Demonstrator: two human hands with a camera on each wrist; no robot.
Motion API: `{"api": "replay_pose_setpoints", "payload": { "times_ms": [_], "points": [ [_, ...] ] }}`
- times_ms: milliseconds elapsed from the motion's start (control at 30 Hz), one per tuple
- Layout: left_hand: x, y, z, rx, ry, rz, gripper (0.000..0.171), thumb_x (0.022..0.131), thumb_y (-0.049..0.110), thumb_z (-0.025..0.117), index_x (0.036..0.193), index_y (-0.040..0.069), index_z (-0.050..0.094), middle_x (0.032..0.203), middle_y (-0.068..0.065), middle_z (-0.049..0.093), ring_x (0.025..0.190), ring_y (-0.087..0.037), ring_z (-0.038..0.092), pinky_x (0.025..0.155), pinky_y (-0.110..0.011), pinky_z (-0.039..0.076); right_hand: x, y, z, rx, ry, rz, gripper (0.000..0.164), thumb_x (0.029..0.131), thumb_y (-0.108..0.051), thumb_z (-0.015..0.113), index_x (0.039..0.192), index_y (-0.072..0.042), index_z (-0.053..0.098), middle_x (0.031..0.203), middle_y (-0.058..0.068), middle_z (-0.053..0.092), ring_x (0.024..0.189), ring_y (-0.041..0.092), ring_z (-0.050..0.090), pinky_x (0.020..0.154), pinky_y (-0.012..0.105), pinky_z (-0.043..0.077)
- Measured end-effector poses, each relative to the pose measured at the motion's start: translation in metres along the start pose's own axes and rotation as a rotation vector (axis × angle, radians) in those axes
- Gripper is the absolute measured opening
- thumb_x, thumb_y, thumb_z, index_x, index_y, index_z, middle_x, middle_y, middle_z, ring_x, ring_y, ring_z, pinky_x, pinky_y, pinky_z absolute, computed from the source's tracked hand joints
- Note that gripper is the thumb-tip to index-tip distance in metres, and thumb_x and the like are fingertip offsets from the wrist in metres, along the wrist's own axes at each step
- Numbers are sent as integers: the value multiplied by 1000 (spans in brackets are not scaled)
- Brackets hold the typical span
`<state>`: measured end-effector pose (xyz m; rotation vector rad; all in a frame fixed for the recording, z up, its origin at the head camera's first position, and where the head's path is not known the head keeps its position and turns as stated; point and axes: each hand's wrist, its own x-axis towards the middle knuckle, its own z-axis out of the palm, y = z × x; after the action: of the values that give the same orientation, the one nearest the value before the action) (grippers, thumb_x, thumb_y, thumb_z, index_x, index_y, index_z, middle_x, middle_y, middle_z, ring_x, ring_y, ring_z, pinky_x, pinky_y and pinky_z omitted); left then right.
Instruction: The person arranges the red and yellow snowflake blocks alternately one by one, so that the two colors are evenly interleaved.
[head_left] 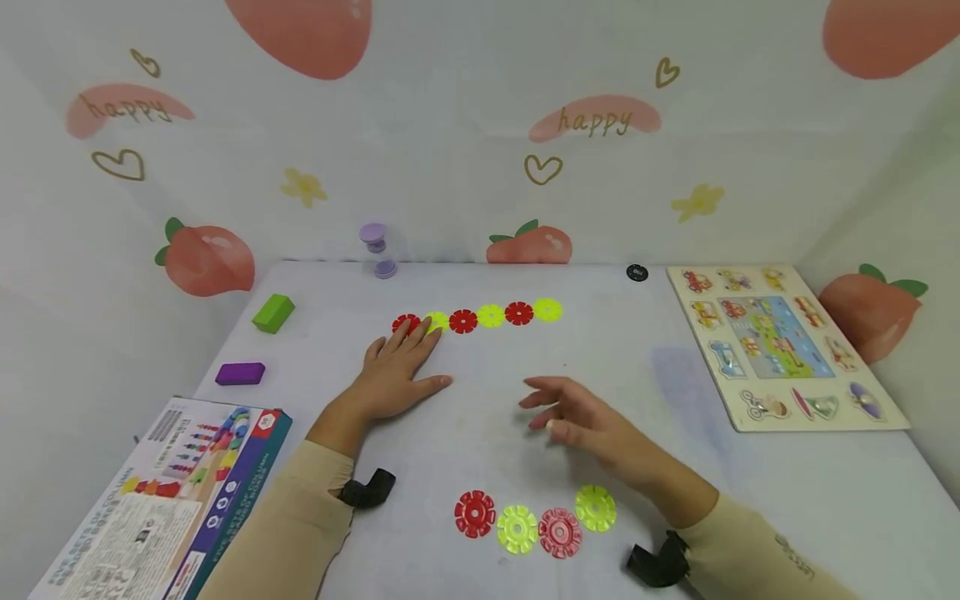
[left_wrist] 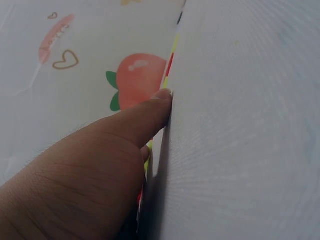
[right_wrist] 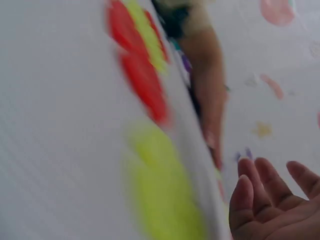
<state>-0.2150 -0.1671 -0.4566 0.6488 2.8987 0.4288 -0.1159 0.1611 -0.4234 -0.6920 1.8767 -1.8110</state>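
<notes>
A row of red and yellow notched plastic discs (head_left: 462, 322) lies across the far half of the table. My left hand (head_left: 393, 375) rests palm down with spread fingers at the row's left end, its fingertips over a red disc (head_left: 405, 321) and a yellow disc (head_left: 437, 322). Those two are partly covered. In the left wrist view the thumb (left_wrist: 145, 117) is stretched out along the tabletop. Above the table my right hand (head_left: 585, 421) holds nothing, fingers loosely bent. Nearer me lie more discs, alternating red (head_left: 475, 513) and yellow (head_left: 517, 529), blurred in the right wrist view.
At the left sit a toy box (head_left: 157, 500), a purple block (head_left: 240, 373) and a green block (head_left: 273, 313). A wooden picture puzzle board (head_left: 780, 346) lies at the right. Along the back are purple round pieces (head_left: 386, 268) and a small black disc (head_left: 637, 272).
</notes>
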Motion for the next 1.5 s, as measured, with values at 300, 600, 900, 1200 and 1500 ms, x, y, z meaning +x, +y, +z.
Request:
{"api": "replay_pose_setpoints", "payload": {
  "times_ms": [300,600,900,1200,1500],
  "points": [
    [1,-3,-1,6,6,6,86,85,71,46,154,27,20,160,3,6,144,-29,-1,107,-61,0,9,16,56,-323,-129,105,58,86,-41,70,137,-25,48,130,-8,49,117,14,46,97,35,40],
    [0,-4,0,-1,6,2,86,85,71,46,154,26,21,160,2,7,144,-28,-1,107,-61,0,12,17,86,-767,-90,61,41,77,-41,79,112,-31,60,113,-19,43,104,5,38,85,34,37],
    [-3,-4,1,-9,10,-5,86,84,73,45,154,27,21,160,3,6,144,-28,-2,107,-61,0,13,-1,72,-436,-82,44,15,90,-25,69,102,-29,61,90,-14,60,77,7,56,67,24,50],
    [-3,-1,1,-18,1,-1,85,85,72,44,154,27,19,160,4,4,144,-28,-3,107,-60,-1,23,-16,-11,-320,307,91,20,92,-20,66,112,-22,62,95,3,62,80,21,64,73,44,54],
    [-1,-2,1,-7,14,15,85,86,71,45,154,28,19,160,4,4,144,-28,-3,107,-60,0,39,23,-81,-330,655,218,33,95,-9,60,126,-8,50,104,15,54,86,26,65,70,32,55]
  ]
}}
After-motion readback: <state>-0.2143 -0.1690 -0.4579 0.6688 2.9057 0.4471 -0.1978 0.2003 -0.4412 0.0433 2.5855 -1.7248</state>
